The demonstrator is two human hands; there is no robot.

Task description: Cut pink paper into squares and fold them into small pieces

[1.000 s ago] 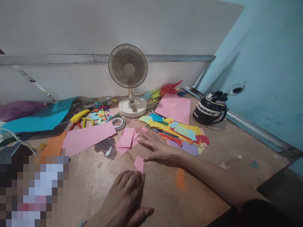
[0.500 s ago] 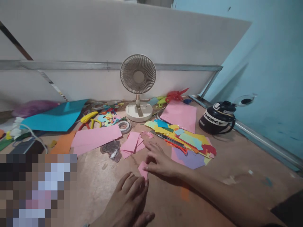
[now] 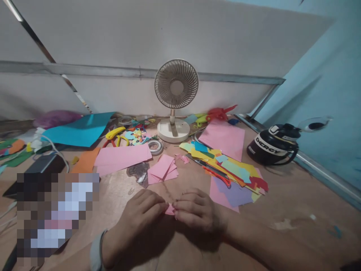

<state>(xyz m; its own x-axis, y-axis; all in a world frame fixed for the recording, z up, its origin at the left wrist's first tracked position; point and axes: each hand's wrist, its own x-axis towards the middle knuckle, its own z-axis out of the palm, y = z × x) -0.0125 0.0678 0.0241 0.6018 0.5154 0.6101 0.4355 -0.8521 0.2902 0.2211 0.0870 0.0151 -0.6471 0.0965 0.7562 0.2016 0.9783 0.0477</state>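
Observation:
A small piece of pink paper (image 3: 169, 209) lies between my two hands near the front of the table, mostly covered by fingers. My left hand (image 3: 146, 212) grips its left side with the fingers bent and pressed together. On the other side, my right hand (image 3: 196, 210) pinches the right end of the same piece. Just beyond the hands rests a loose stack of pink paper pieces (image 3: 163, 167), with pink scraps (image 3: 183, 158) beside it.
Behind stand a white fan (image 3: 176, 90) and a tape roll (image 3: 155, 147). Yellow-handled pliers (image 3: 116, 133) lie left, near long pink sheets (image 3: 121, 158). To the right are an orange cutter (image 3: 221, 177), coloured paper (image 3: 234, 169) and a black jug (image 3: 270, 146). A pixelated patch covers the lower left.
My left hand has turned and moved up to the paper's left side. My right hand has come lower and closed on its right end. The view has shifted slightly.

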